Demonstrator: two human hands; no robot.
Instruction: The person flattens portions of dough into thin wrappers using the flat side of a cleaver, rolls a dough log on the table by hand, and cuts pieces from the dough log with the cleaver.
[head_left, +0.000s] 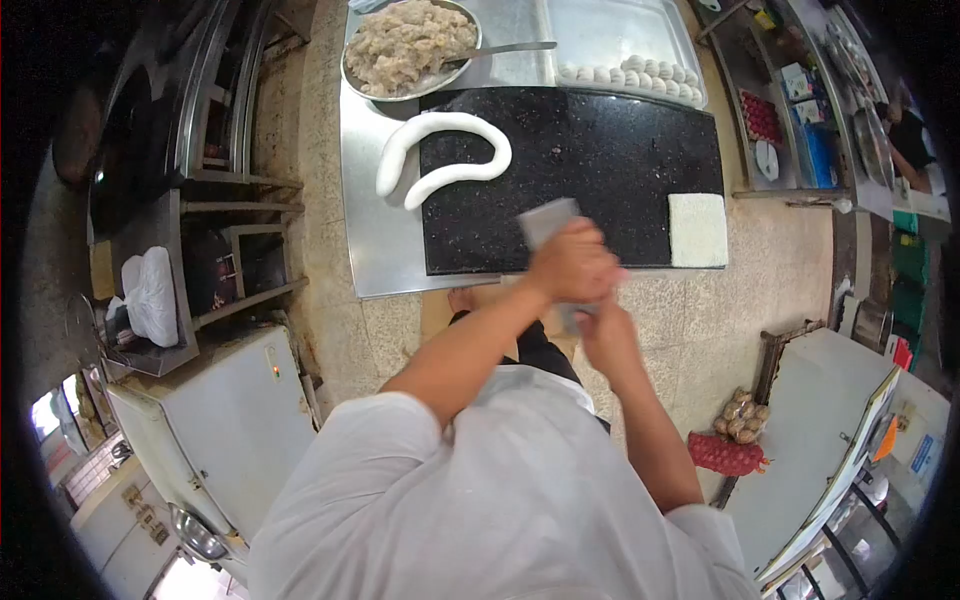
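Observation:
Near the front edge of the black board (590,140), my left hand (577,262) is closed on a flat, pale grey piece (548,220). Its straight-edged end sticks out above the fingers. Motion blurs it, so I cannot tell whether it is a blade or folded cloth. My right hand (606,335) is just below, fingers closed at a greyish part under the left hand. A long white rope of dough (460,122) curves over the board's left side onto the metal tabletop. At the board's right front corner lies a folded white cloth (697,230).
A metal bowl of lumpy filling (410,48) stands back left, with a metal utensil (505,48) in it. Behind the board, a metal tray (625,30) holds rows of small white dough balls (640,76). Shelving (800,100) flanks the right; a white cabinet (235,420) stands left.

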